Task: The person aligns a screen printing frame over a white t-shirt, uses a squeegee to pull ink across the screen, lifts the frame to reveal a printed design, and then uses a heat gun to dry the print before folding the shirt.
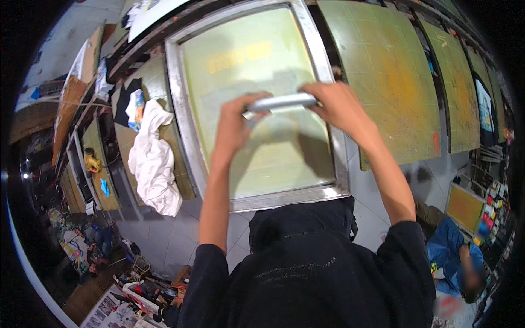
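A metal-framed screen [246, 158] with pale yellow-green mesh and faint yellow lettering lies flat in front of me. My left hand [236, 117] grips the left end of a long silver squeegee-like bar [281, 101], and my right hand [333, 106] grips its right end. The bar is held crosswise over the middle of the screen; whether it touches the mesh I cannot tell. Shadows of my hands and the bar fall on the mesh.
Stained green boards [383, 82] line the right. At left, white cloth [153, 158], dark garments and a yellow tool [91, 159] rest on boards. A person in blue [448, 251] is low at bottom right, beside small containers [486, 213]. Clutter fills the lower left.
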`<state>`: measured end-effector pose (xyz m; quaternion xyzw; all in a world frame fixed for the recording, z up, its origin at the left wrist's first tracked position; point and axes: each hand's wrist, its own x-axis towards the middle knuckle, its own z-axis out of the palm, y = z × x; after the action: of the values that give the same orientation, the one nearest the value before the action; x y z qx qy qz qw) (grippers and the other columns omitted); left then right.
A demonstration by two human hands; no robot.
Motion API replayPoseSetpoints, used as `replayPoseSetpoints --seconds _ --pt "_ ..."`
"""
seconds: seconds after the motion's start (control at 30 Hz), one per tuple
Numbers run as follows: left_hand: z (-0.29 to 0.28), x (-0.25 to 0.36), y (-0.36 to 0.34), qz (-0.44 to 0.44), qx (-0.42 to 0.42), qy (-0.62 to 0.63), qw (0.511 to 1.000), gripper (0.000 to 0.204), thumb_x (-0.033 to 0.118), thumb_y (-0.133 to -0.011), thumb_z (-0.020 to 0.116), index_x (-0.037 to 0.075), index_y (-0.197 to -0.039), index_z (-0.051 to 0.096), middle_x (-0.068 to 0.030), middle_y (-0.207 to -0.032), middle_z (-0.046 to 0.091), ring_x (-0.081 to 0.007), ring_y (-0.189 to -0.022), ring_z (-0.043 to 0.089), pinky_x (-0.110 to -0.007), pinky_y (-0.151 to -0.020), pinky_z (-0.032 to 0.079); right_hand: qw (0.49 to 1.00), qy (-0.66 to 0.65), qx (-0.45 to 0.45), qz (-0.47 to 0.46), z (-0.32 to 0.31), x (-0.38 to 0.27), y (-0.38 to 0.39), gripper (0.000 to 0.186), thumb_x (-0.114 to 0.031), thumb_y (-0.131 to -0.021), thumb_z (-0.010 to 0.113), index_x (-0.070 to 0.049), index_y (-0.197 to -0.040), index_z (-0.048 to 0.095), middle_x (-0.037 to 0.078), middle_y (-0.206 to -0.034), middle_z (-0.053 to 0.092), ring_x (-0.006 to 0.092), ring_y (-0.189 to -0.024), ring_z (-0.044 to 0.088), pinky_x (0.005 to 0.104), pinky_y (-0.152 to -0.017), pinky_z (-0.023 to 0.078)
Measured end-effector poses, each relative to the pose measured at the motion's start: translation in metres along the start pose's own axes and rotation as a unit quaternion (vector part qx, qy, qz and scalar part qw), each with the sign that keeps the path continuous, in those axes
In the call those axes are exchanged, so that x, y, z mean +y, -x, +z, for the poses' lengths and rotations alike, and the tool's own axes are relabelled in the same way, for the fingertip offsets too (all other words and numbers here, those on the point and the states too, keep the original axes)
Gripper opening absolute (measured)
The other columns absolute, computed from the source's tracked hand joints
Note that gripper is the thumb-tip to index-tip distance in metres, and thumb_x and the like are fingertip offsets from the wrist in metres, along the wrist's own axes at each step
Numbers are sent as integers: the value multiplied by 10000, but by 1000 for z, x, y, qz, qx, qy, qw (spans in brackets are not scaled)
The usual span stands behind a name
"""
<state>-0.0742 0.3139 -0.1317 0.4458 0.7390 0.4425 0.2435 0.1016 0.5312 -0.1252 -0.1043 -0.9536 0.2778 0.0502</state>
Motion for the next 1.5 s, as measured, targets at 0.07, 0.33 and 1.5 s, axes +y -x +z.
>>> replayPoseSetpoints --seconds 0.07,0.33,1.5 --pt "4 15 32 -26 -35 -24 999 405 -1 -856 820 32 -1257 774 -151 -1173 798 -238 -1059 758 -365 -969 577 999 -29 -15 27 8 -20 37 325 -73 -840 802 -114 -1157 741 155 -974 758 382 -889 732 470 -773 569" --pt "30 19 142 -11 -64 -9 998 377 5 -846 804 33 -1220 773 -195 -1182 768 -404 -1061 732 -446 -949 571 993 -47 -48 97 42 -88 132 379 24 -799 779 -83 -1160 732 141 -987 765 386 -911 729 448 -796 564" --pt "-13 -42 -76 9 39 -56 998 383 -45 -850 801 26 -1226 775 -159 -1128 798 -283 -1013 768 -393 -937 594 999 29 4 43 6 34 -89 331 -102 -833 822 -138 -1158 766 119 -981 792 345 -920 755 448 -807 573"
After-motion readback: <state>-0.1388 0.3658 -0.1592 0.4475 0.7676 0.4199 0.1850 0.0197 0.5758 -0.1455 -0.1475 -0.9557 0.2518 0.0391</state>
